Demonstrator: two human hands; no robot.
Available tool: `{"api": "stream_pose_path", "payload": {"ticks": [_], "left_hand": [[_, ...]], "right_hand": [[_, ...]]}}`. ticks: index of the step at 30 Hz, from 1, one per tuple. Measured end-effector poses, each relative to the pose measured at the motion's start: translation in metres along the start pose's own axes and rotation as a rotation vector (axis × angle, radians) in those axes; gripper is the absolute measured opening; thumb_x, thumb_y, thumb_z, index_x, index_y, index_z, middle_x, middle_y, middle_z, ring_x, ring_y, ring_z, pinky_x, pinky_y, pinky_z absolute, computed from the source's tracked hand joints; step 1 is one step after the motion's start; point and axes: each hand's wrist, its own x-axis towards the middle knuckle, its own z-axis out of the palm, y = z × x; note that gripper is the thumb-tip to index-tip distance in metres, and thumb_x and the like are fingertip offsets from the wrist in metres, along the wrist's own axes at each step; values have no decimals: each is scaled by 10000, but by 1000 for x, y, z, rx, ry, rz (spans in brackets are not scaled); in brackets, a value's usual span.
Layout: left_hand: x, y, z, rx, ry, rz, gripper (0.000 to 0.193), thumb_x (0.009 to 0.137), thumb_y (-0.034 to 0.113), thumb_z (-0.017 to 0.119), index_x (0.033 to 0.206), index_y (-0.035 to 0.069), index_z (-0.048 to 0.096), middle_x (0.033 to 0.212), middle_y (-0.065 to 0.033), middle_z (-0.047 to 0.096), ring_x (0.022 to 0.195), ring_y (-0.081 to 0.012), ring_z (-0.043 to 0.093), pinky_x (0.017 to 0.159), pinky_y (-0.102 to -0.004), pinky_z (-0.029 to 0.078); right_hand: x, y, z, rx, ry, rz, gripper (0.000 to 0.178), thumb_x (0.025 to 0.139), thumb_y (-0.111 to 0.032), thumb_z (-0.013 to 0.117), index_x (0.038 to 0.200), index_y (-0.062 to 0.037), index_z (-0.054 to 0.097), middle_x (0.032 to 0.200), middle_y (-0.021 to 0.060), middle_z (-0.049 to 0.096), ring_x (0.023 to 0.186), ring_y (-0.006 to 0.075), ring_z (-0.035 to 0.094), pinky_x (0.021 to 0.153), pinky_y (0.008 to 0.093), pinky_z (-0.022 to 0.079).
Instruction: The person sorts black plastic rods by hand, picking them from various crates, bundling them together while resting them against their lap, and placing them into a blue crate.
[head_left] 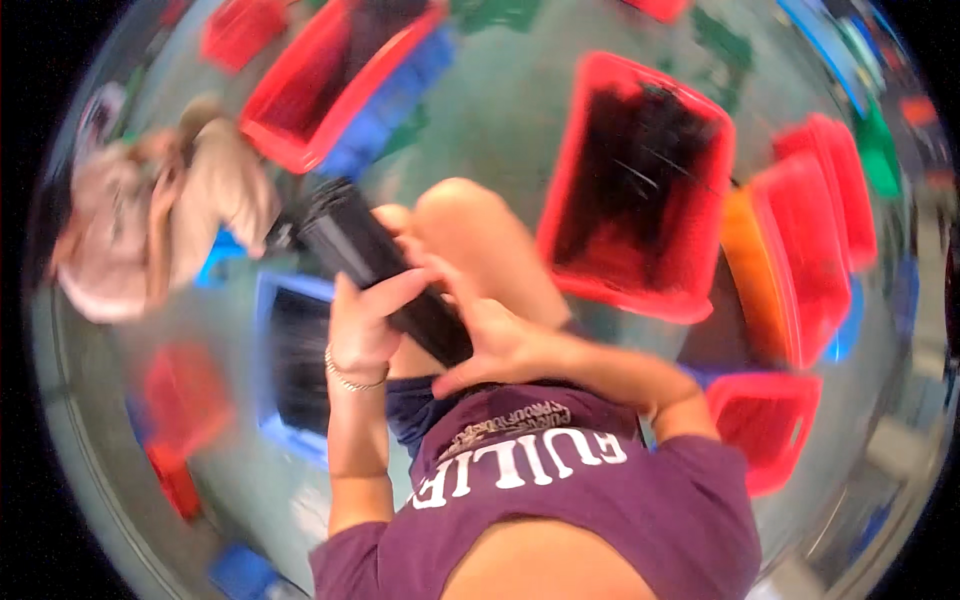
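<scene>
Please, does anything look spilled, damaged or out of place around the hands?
Nothing clearly stands out. The left hand and right hand hold the black piece, and dark items lie inside the large red bin. Blur may hide small damage.

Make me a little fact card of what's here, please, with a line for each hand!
Left hand: grips a long black bundle
Right hand: grips the same bundle, towards its near end
Big red bin: ahead, to the right; dark things inside
Blue-rimmed bin: left of the left hand
Other person: far left, pale clothes
Unclear: what the bundle is made of
</scene>
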Motion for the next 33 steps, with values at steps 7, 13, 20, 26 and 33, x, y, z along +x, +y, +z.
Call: {"api": "stream_pose_path", "payload": {"ticks": [7, 13, 20, 26, 33], "left_hand": [[-22, -6, -35, -205, -68, 6, 545, 720, 100, 693, 1196, -3, 449, 1039, -124, 575, 973, -299, 593, 891, -388, 461], [-20, -20, -68, -236, -92, -44, 488, 733, 51, 641, 1183, -3, 462, 904, -114, 611, 895, -255, 608, 791, -344, 489], [-19, -25, -72, -127, -12, 117, 422, 758, 32, 642, 1158, -5, 510, 964, -107, 616, 888, -209, 610, 813, -319, 490], [-31, -22, -90, -261, -35, -28, 296, 746, 18, 632, 1034, -10, 567, 920, -69, 620, 847, -149, 593, 780, -276, 479], [-29, -29, -92, -280, -19, -8, 269, 745, 31, 643, 1007, 2, 592, 921, -53, 621, 826, -150, 600, 751, -281, 489]], "right_hand": [[-45, 24, 45, 219, -165, 556, 569, 678, -26, 743, 1171, -16, 459, 941, 53, 590, 881, 143, 570, 812, 300, 467], [-20, 31, 19, -252, -364, 389, 567, 700, -69, 698, 1209, 4, 459, 1055, 183, 566, 1001, 306, 553, 902, 361, 415], [41, 16, 14, -294, 12, 265, 169, 841, -68, 592, 982, 25, 600, 893, 69, 625, 811, 120, 591, 715, 245, 466], [58, 15, 28, -193, -51, 345, 152, 828, -44, 623, 965, 17, 602, 875, 26, 617, 809, 75, 572, 711, 215, 452], [58, 18, 37, 43, -34, 352, 161, 842, -66, 614, 966, 31, 582, 879, 49, 621, 817, 114, 591, 735, 235, 471]]}}
